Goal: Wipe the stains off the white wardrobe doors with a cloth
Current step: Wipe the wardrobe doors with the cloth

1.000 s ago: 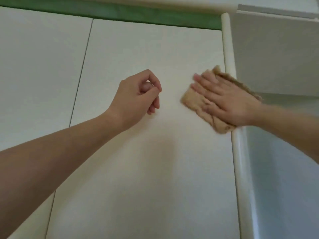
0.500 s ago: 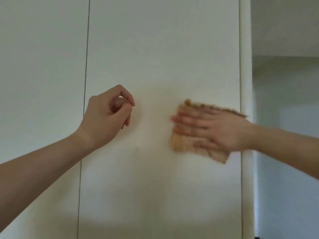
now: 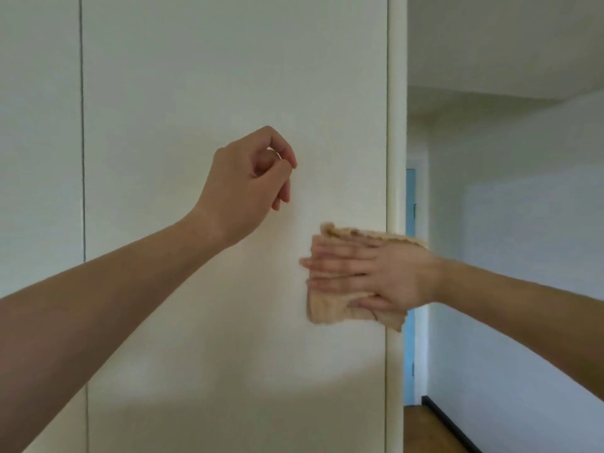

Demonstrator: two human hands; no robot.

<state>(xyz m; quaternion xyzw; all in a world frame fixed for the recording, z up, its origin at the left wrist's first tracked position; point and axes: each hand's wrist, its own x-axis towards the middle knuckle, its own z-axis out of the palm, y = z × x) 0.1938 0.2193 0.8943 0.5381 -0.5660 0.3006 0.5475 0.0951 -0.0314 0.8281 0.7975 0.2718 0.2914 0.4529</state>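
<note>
Since a moment ago, the right hand (image 3: 385,276) has slid the cloth (image 3: 330,310) down the wardrobe door (image 3: 228,76), from up near the top corner to a spot much lower, and the view has tipped down with it, so the green strip at the top is gone from sight. Now the right hand lies flat on the tan cloth and pushes it against the white door, close to the door's right edge. Its fingers (image 3: 330,266) are straight and close together, pointing left, and they look blurry. One corner of the cloth pokes out past the edge of the wardrobe, under the wrist. The left hand (image 3: 248,188) is held up in front of the same door, higher than the cloth and to its left. It holds nothing, and its fingers are curled in with the thumb tip touching the first finger. Whether this hand touches the door cannot be told. A thin dark gap (image 3: 83,191) runs down between this door and the next door on the left. To the right of the wardrobe is a white wall (image 3: 523,223), a bit of blue door (image 3: 410,191) far back, and a wood floor (image 3: 431,429) low down.
</note>
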